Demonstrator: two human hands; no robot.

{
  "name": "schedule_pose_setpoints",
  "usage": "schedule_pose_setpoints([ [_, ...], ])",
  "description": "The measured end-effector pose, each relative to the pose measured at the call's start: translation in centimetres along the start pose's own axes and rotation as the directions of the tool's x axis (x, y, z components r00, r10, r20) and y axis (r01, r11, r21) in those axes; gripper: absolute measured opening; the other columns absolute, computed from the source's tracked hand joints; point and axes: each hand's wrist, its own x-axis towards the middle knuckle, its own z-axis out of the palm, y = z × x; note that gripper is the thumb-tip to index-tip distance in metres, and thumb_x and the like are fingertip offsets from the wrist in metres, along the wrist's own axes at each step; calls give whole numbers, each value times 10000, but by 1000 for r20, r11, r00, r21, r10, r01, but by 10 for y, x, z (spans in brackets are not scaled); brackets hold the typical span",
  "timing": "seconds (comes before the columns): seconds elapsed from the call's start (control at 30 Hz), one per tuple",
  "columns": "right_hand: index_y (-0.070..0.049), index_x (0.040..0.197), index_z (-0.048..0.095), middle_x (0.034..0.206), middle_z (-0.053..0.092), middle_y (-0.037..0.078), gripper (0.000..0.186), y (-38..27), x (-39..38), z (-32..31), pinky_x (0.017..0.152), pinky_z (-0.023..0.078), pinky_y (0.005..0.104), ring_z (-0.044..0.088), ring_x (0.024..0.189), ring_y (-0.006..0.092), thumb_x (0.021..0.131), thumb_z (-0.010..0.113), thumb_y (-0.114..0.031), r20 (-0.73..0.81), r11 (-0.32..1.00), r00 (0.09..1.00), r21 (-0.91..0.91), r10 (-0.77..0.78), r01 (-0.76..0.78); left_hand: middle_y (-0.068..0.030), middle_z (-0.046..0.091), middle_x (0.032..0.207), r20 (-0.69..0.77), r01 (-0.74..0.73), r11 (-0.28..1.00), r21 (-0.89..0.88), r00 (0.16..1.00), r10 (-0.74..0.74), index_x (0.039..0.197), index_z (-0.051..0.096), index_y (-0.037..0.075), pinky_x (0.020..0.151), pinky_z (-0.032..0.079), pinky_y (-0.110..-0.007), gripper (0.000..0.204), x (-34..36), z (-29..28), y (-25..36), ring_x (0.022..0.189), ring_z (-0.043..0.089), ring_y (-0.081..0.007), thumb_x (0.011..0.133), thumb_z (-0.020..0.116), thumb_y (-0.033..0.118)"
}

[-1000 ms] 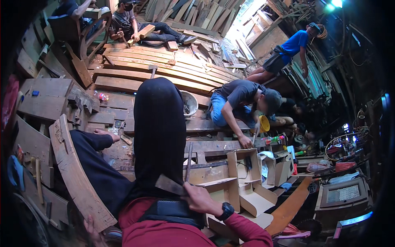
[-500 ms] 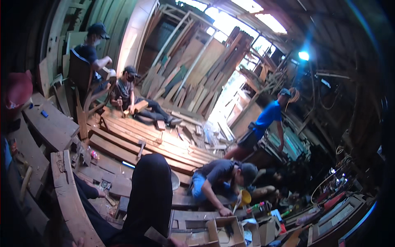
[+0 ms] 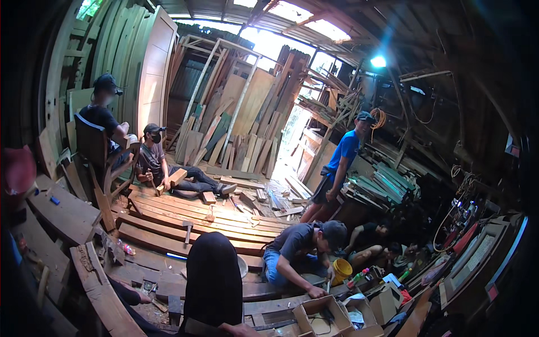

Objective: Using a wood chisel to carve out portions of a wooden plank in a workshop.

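My right hand point(image 3: 240, 330) shows only in part at the lower edge, below my raised dark-trousered knee point(image 3: 213, 278). Its fingers appear closed on a flat grey blade-like piece point(image 3: 200, 327), whose handle, if any, is hidden. My left hand is out of the picture. To the left of my legs stands a long, slightly curved wooden piece point(image 3: 104, 289) with a rough, cracked upper end. A bare foot point(image 3: 143, 297) rests between this piece and my knee, among wood scraps.
Long timber beams point(image 3: 191, 227) lie ahead, with a hammer-like tool point(image 3: 187, 231) on them. At front right, a co-worker point(image 3: 306, 253) bends over near an open box point(image 3: 321, 317) and yellow bucket point(image 3: 341, 271). Other people sit or stand farther off. A board point(image 3: 64, 205) lies left.
My view has tilted and shifted, so the scene sits differently. The fingers seen at the lower left are out of the picture now. The standing person in blue has turned somewhat.
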Motion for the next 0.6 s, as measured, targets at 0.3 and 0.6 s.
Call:
schedule_pose_setpoints([
  [0.3,-50,1074,513,752,655,180,239,-8,32,22,529,513,502,664,660,378,844,574,-75,-208,974,968,-206,-141,97,-153,587,1170,-59,-40,999,-2,997,40,1301,450,-17,808,519,-335,597,10,8,2,984,628,-221,915,672,380],
  [0.6,-34,1103,625,794,686,113,345,16,-35,23,505,514,355,683,641,261,758,637,-26,-361,963,914,-252,-186,96,-156,587,1175,-113,-78,996,35,990,81,1302,449,-20,810,519,-334,602,8,-8,-2,986,628,-222,915,673,382],
])
